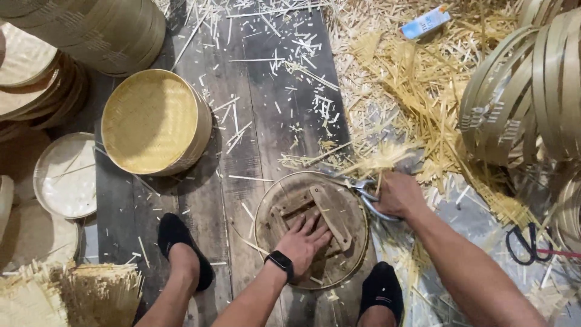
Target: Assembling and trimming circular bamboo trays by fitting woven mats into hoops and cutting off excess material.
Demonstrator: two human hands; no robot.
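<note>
bamboo trays (24,66) lean in a stack far out to the left of the left hand's grip, and below them a pale round lid (65,175) lies flat on the dark plank floor (254,91). closer in, up and to the left of that grip, a round woven bamboo steamer basket (154,121) sits tilted with its open side up. a bundle of cut bamboo strips (91,293) lies low on the left, beside the left black-socked foot (181,248). left hand (305,241), with a black smartwatch (280,263) on the wrist, presses down flat with fingers spread on the wooden crosspiece of a round bamboo steamer lid (311,227) lying between the two feet; the palm bears on it rather than closing around anything. just to the right, at the lid's upper right rim, the right hand (396,194) is closed around the handles of metal shears (363,191), whose blades meet a tuft of bamboo strip ends (381,158) sticking out past the rim; whether the blades are apart or closed is hard to tell. beyond this grip, up and to the right, loose bamboo shavings (423,85) cover the floor, with a small blue carton (425,22) on them. further right stand bent bamboo hoops (532,91), and black-handled scissors (525,243) lie low on the right.
</note>
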